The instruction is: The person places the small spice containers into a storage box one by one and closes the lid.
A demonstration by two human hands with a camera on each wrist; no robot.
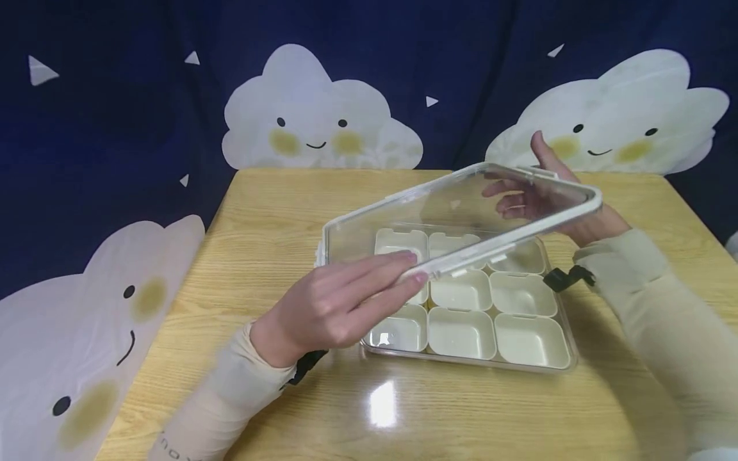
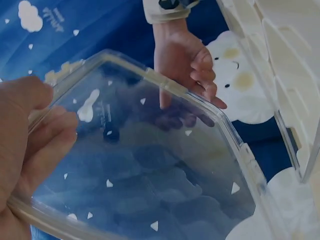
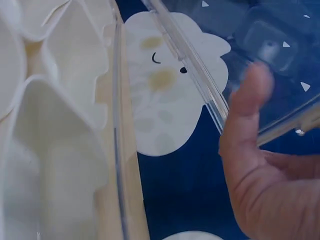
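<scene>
My left hand grips the near edge of a clear lid with a pale rim and side latches, thumb on one side and fingers on the other. The lid is tilted above a clear rectangular box. Beyond the lid's far right end is my right hand, thumb raised and fingers loosely bent, partly seen through the clear panel. It holds nothing; whether it touches the rim is unclear. Inside the box stand several cream cups in rows, with nothing seen in the nearest ones.
The box sits on a light wooden table. Behind and left of the table hangs a dark blue cloth printed with smiling clouds and small white triangles. Both forearms wear pale sleeves with dark straps at the wrists.
</scene>
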